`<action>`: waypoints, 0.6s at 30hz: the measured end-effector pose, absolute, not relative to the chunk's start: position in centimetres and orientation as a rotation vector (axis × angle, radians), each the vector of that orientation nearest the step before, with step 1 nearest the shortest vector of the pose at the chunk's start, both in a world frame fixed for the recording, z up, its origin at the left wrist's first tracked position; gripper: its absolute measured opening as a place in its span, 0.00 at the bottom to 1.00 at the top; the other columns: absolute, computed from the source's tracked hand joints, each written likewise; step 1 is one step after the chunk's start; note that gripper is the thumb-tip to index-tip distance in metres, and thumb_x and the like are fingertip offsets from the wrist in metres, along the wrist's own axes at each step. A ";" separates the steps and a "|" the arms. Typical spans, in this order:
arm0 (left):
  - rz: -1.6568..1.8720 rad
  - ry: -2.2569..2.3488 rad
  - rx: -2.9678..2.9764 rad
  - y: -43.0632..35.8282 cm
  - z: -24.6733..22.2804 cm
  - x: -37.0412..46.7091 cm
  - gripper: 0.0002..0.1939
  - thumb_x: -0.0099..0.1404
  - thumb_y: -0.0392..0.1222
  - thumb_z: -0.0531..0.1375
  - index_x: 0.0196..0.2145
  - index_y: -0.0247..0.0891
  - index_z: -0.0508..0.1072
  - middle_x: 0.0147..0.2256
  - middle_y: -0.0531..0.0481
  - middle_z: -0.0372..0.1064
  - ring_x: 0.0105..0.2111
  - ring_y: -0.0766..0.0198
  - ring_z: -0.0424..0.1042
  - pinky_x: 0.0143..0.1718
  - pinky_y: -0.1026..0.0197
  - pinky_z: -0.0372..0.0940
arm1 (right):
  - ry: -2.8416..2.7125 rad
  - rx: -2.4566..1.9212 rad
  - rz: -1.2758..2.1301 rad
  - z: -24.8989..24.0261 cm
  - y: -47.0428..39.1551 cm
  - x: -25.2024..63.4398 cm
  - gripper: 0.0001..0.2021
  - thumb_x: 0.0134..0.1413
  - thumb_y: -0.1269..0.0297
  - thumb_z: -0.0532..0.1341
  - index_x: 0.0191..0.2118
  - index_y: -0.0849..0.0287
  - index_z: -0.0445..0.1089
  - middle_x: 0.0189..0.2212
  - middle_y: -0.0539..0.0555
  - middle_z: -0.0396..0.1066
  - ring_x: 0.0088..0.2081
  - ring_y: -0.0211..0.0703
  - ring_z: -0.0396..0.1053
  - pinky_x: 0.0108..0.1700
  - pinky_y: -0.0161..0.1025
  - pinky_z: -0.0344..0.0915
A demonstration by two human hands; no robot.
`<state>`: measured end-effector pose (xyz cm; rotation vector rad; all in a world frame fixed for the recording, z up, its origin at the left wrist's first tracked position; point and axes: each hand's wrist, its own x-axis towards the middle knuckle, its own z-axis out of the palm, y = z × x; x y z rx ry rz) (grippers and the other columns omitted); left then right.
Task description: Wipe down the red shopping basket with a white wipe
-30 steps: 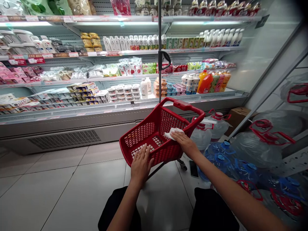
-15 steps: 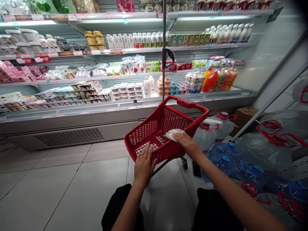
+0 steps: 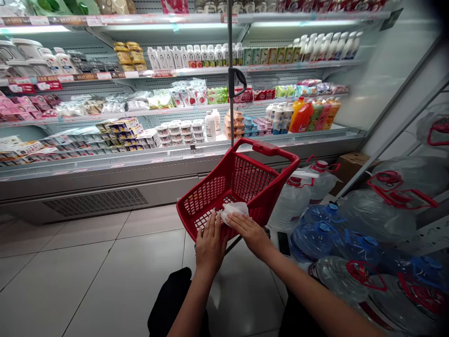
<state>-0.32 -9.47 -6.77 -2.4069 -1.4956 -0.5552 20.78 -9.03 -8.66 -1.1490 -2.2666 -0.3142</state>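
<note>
A small red shopping cart [image 3: 242, 178] with a perforated plastic basket stands in front of me, its handle toward the upper right. My left hand [image 3: 210, 243] rests on the basket's near rim, fingers stretched out and holding nothing. Beside it, my right hand [image 3: 247, 229] presses a crumpled white wipe [image 3: 235, 208] against the near side of the basket, over the rim. The two hands are close together. Part of the wipe is hidden under the right fingers.
An open refrigerated display [image 3: 168, 161] with dairy cups, bottles and packs runs behind the cart. Large water jugs [image 3: 317, 236] crowd the right side. A phone [image 3: 283, 243] lies on the tiled floor [image 3: 140, 276] beside them. A vertical door edge with a handle [image 3: 237, 82] rises behind the cart.
My right hand has slid the wipe leftward along the near rim, from near the handle end to beside my left hand. The left hand stays on the rim.
</note>
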 end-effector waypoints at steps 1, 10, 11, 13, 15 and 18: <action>-0.545 -1.495 -2.410 -9.6 -6.7 -0.4 0.39 0.76 0.45 0.51 0.77 0.41 0.37 0.74 0.41 0.46 0.71 0.50 0.58 0.64 0.45 0.63 | -2.292 -1.130 -0.334 -8.4 -8.9 22.0 0.37 0.66 0.80 0.48 0.77 0.52 0.44 0.71 0.51 0.60 0.71 0.43 0.58 0.71 0.50 0.61; -0.539 -1.511 -2.417 -10.1 -6.2 0.5 0.40 0.74 0.42 0.53 0.77 0.41 0.39 0.75 0.42 0.43 0.72 0.51 0.55 0.63 0.45 0.64 | -2.064 -1.419 -0.537 -5.7 -5.0 33.9 0.35 0.67 0.81 0.45 0.76 0.53 0.49 0.71 0.55 0.60 0.72 0.46 0.56 0.73 0.56 0.56; -0.539 -1.516 -2.413 -10.0 -6.3 0.7 0.40 0.74 0.42 0.53 0.77 0.41 0.40 0.75 0.42 0.43 0.72 0.50 0.55 0.63 0.45 0.63 | -2.048 -1.426 -0.535 -5.9 -4.8 33.2 0.35 0.67 0.80 0.46 0.76 0.54 0.50 0.71 0.56 0.61 0.72 0.46 0.56 0.73 0.56 0.56; -0.541 -1.534 -2.402 -9.8 -6.3 1.0 0.41 0.74 0.42 0.54 0.77 0.40 0.39 0.75 0.41 0.42 0.72 0.50 0.55 0.64 0.44 0.63 | -2.028 -1.430 -0.521 -6.5 -4.6 30.9 0.34 0.67 0.80 0.46 0.75 0.57 0.52 0.70 0.57 0.62 0.72 0.47 0.56 0.73 0.55 0.56; -0.546 -1.556 -2.386 -9.6 -6.5 1.3 0.42 0.74 0.42 0.54 0.77 0.38 0.37 0.75 0.40 0.40 0.72 0.49 0.54 0.64 0.43 0.62 | -2.050 -1.408 -0.494 -7.3 -5.0 27.6 0.34 0.66 0.81 0.47 0.75 0.57 0.52 0.70 0.57 0.62 0.71 0.46 0.58 0.73 0.53 0.57; -0.562 -1.570 -2.364 -9.5 -6.8 1.5 0.43 0.74 0.41 0.54 0.77 0.36 0.33 0.75 0.38 0.39 0.73 0.50 0.53 0.65 0.43 0.61 | -2.144 -1.322 -0.433 -8.3 -6.5 22.6 0.36 0.65 0.81 0.48 0.76 0.56 0.50 0.72 0.57 0.59 0.72 0.45 0.57 0.73 0.51 0.58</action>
